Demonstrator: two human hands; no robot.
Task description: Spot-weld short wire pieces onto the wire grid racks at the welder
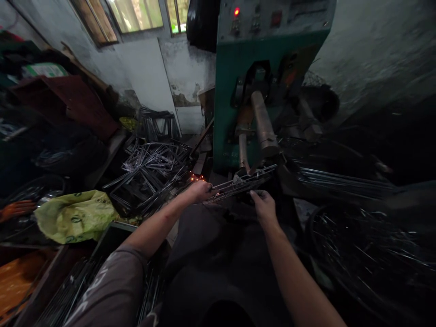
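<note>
My left hand (202,191) is closed around the left end of a narrow metal wire frame (226,185). The frame slants up to the right, close beneath the electrode arms (264,122) of a green spot welding machine (226,104). My right hand (265,206) is near the frame's lower right side, thumb and fingers drawn together in a pinch. What lies between those fingertips is too dark to make out. Orange sparks (196,177) glow just beyond my left hand.
Bent wire frames (150,159) lie piled at the left, near a yellow sack (76,215). Another person's hand (17,210) shows at the far left. Thin rods (340,179) and a dark tub (316,227) of wire pieces are at the right. A red light (236,11) is lit on the machine.
</note>
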